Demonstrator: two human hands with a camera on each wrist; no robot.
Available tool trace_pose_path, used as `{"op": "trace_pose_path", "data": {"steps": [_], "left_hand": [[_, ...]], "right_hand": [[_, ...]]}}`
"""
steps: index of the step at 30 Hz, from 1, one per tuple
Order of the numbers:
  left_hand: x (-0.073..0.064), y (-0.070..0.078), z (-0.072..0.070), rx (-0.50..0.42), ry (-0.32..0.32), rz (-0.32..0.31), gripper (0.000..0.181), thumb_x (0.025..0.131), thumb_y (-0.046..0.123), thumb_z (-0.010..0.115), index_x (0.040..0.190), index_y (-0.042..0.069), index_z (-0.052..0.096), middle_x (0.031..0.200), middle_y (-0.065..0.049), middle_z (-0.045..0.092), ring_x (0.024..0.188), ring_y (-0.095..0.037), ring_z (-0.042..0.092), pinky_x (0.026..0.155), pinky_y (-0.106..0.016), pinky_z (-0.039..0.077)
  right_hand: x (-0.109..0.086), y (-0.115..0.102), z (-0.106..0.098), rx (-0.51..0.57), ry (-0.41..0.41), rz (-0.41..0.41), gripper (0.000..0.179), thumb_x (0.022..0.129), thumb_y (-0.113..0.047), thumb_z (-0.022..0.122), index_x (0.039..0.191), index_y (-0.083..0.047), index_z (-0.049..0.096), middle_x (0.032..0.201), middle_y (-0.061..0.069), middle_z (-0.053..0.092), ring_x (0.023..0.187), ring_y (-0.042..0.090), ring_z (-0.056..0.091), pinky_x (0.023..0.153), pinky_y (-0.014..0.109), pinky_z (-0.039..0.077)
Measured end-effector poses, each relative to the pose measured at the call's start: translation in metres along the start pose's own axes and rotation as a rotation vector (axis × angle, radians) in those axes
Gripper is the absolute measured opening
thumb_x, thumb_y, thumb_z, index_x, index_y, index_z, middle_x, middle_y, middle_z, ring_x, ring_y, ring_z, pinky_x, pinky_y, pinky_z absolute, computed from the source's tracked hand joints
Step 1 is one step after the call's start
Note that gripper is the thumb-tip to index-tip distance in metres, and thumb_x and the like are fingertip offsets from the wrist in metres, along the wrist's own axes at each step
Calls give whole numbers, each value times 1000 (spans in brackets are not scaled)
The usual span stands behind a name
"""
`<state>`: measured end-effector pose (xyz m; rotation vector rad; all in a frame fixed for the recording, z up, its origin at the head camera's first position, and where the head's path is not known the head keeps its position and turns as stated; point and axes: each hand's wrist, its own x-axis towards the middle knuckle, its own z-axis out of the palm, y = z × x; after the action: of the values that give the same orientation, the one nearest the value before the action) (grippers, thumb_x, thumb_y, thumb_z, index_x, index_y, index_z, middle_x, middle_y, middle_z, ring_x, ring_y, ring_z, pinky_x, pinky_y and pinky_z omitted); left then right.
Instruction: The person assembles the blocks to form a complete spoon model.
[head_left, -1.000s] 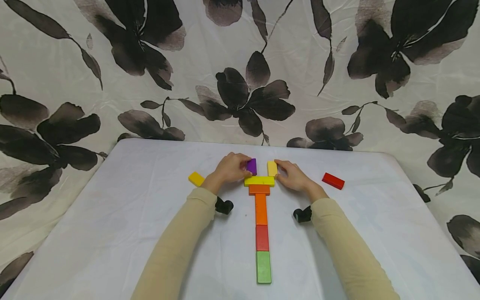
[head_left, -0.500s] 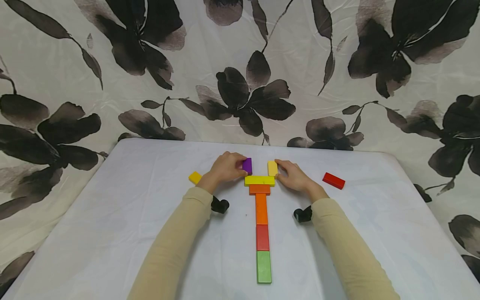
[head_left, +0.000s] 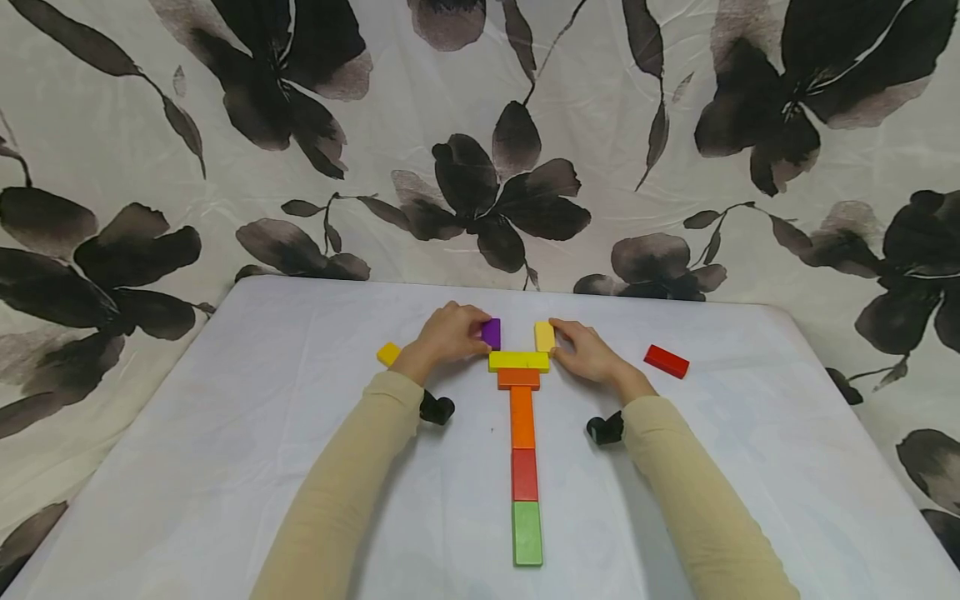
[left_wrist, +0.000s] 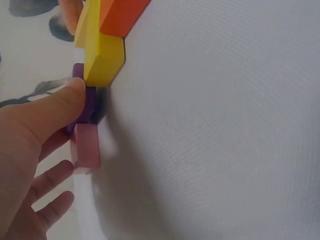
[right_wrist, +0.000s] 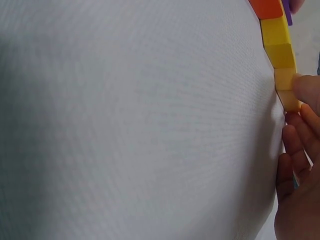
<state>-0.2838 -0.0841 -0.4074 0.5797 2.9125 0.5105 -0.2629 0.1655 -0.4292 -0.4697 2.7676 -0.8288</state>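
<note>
No text, label, brand, number or sign can be read in the head view or either wrist view, on the coloured blocks (head_left: 522,418), surface (head_left: 202,467) or floral cloth (head_left: 472,200).

Two hands (head_left: 452,332), ten blocks (head_left: 518,362), two sleeves (head_left: 347,492), two black wrist pieces (head_left: 437,408), one table (head_left: 787,442)

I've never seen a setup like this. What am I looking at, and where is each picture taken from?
There's no robot, just a person working bare-handed. The wide view comes from a camera on the head; the close ones, from wrist cameras. On the white table, blocks form a column: a green block nearest the person, a yellow crossbar toward the far end. The left hand pinches a purple block; the right hand pinches a pale yellow block. A loose red block lies to the right.
</note>
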Motion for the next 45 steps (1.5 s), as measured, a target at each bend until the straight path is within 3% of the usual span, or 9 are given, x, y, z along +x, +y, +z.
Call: {"op": "trace_pose_path", "data": {"steps": [13,37,45], "left_hand": [[-1,-1,-4,58,-16,48,54,75,34,75,124,15,60,126,-2,58,107,-23,47,94,-37,38],[-2,0,-2,60,-22,23,55,75,32,76,125,17,59,129,-1,55,109,-22,45,96,-37,36],[-7,-3,-8,16,56,26,53,75,33,76,122,15,61,124,-3,59,109,-24,47,97,-39,38]], "right_hand": [[1,0,1,-4,-3,0,58,92,-21,50,144,-7,28,144,17,35,129,34,33,109,48,25],[1,2,1,-5,-2,-3,58,93,-20,49,144,-7,27,144,17,35,129,34,34,109,49,24],[0,0,1,5,-7,14,58,92,-22,50,145,-8,27,144,16,34,130,34,32,109,49,23]]}}
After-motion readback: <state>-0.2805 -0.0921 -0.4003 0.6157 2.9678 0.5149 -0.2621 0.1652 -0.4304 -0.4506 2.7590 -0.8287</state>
